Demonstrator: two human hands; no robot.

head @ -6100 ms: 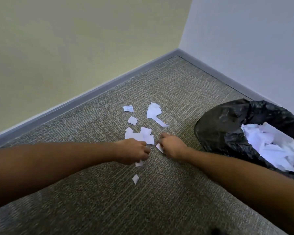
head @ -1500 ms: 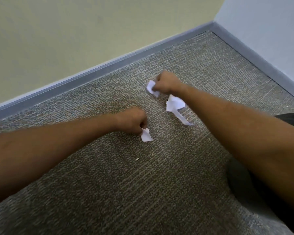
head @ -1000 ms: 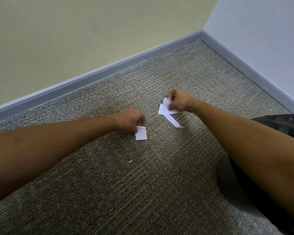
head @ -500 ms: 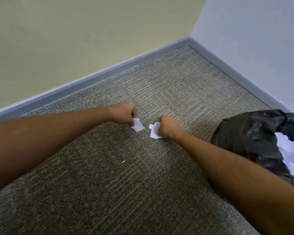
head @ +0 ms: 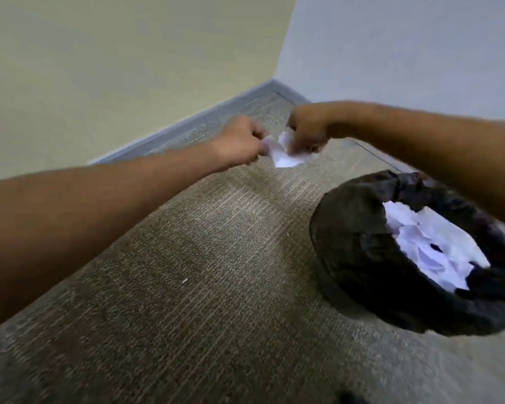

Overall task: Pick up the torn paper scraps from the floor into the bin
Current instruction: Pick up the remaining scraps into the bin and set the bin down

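Note:
Both my hands are raised above the carpet, close together. My left hand point(head: 241, 141) is curled and grips white paper scraps point(head: 283, 157) that stick out to its right. My right hand point(head: 305, 132) is curled too and holds scraps from the other side; the white paper bunches between the two hands. The frame is blurred, so single scraps cannot be told apart. The bin point(head: 350, 228), lined with a black bag, stands on the floor at the lower right, with white torn paper point(head: 432, 246) inside it. My right forearm passes above the bin's far rim.
Grey-brown carpet point(head: 216, 287) covers the floor, with one tiny white fleck point(head: 184, 281) near its middle. A grey baseboard point(head: 187, 123) runs along the yellow wall and meets the pale blue wall in the corner behind my hands.
Both hands have lifted off the carpet with their scraps and come together. The view has swung right, so the bin's opening now shows. No scraps lie where several did before.

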